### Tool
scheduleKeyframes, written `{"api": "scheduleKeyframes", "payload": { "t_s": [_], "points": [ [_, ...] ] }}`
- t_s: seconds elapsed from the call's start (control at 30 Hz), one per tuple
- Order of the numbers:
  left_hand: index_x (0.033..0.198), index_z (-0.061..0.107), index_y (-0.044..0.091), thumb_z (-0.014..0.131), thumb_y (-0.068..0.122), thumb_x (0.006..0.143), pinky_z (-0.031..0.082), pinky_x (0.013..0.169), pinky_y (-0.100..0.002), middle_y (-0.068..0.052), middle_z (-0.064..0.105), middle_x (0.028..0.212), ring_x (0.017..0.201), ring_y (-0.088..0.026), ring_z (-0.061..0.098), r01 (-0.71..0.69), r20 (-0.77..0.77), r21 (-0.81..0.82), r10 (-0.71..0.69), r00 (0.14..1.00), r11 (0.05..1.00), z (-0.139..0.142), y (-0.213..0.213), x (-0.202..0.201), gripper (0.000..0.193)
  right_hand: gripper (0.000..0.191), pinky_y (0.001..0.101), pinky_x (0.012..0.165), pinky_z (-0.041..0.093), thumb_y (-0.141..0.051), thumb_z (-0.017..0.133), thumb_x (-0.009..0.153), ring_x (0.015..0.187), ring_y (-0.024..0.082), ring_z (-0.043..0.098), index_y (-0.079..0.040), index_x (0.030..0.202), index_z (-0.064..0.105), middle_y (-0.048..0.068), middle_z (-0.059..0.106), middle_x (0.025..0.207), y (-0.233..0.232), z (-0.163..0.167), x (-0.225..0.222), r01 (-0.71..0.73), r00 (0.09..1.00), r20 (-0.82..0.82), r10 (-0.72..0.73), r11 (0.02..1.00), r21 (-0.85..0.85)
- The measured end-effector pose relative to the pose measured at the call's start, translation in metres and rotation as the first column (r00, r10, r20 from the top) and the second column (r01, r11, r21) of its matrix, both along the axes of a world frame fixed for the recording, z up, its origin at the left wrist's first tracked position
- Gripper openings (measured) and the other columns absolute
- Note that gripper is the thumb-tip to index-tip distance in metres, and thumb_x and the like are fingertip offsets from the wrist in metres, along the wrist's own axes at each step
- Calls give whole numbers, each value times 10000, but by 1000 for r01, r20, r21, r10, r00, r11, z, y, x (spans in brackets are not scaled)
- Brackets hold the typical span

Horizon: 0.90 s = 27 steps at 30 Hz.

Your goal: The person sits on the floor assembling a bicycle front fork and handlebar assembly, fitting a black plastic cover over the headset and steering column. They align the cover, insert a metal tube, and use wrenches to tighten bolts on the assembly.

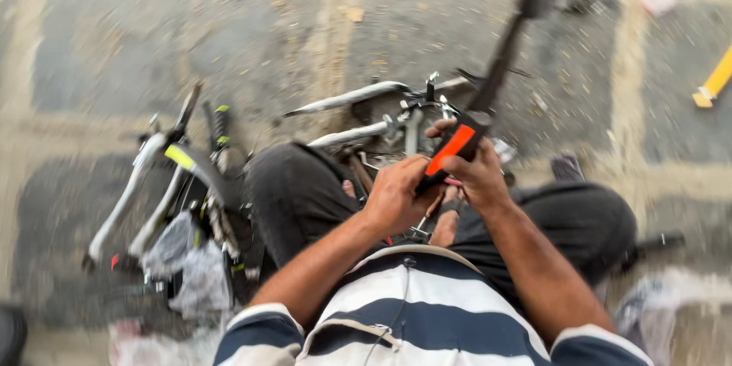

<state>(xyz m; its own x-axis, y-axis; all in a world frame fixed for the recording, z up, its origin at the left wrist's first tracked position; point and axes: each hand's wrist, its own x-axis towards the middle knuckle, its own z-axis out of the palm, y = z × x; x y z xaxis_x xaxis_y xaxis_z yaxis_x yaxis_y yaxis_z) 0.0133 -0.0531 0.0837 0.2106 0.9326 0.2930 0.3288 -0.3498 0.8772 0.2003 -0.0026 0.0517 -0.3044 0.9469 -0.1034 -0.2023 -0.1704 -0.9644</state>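
Both hands clamp one tool: left hand [393, 197] & right hand [476, 175] wrapped on the orange-black handle [451, 149], steadying its long bar over bike parts [381, 118] btwn the knees.

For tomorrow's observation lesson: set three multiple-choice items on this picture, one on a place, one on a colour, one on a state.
1. Where do the white fork legs lie?
A by the left knee
B by the right knee
C on the lap

2. What colour is the panel on the tool grip?
A green
B orange
C blue

3. How is the grip held?
A left hand only
B right hand only
C both hands

A, they lie left on the pavement.
B, orange on black.
C, both hands close on it.
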Motion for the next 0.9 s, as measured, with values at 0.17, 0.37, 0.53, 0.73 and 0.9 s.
{"api": "scheduleKeyframes", "payload": {
  "t_s": [0.17, 0.37, 0.53, 0.73, 0.9],
  "points": [
    [948, 642, 51, 835, 255, 802, 521, 651, -431, -120, 655, 873, 772, -355, 672, 104, -119, 24, -101, 988, 994, -9, 8, 16, 317, 629, 301, 724, 502, -226, 874, 762, 908, 128, 621, -19, 1292, 604, 34, 665, 1133, -6, -2, 25, 97, 990, 104, -90, 993, -66],
    [1035, 731, 86, 488, 516, 1069, 559, 762, -383, -111, 722, 863, 796, -218, 699, -1, -148, -501, -84, 985, 866, -40, 67, -21, 496, 606, 278, 745, 539, -317, 910, 709, 856, 109, 613, -27, 1170, 645, 34, 638, 977, -3, -6, 26, -25, 918, 398, -9, 997, 79],
    [1263, 666, 85, 382, 584, 1010, 494, 1005, -324, 26, 719, 1206, 1120, -122, 645, 512, 638, -617, -2, 770, 597, -83, 75, -11, 627, 573, 282, 755, 536, -326, 923, 677, 864, 129, 640, -37, 1098, 663, 28, 648, 942, -6, -5, -1, -205, 822, 569, 16, 941, 271],
    [1114, 718, -10, 549, 479, 1048, 539, 858, -339, -94, 729, 1010, 923, -179, 655, 188, 397, -708, 163, 903, 680, -90, 77, -18, 522, 572, 304, 763, 545, -315, 914, 710, 859, 126, 610, -40, 1132, 642, 26, 657, 941, 2, -3, -26, -176, 889, 453, 67, 963, 202],
    [1040, 638, -133, 685, 219, 1066, 418, 758, -373, -179, 607, 905, 816, -246, 520, -122, 356, -546, 361, 862, 829, -68, 82, -70, 356, 661, 316, 754, 516, -282, 912, 644, 870, 135, 603, -43, 1188, 621, 14, 640, 973, 19, 19, -9, -233, 922, 356, 151, 952, 199]
  ]
}}
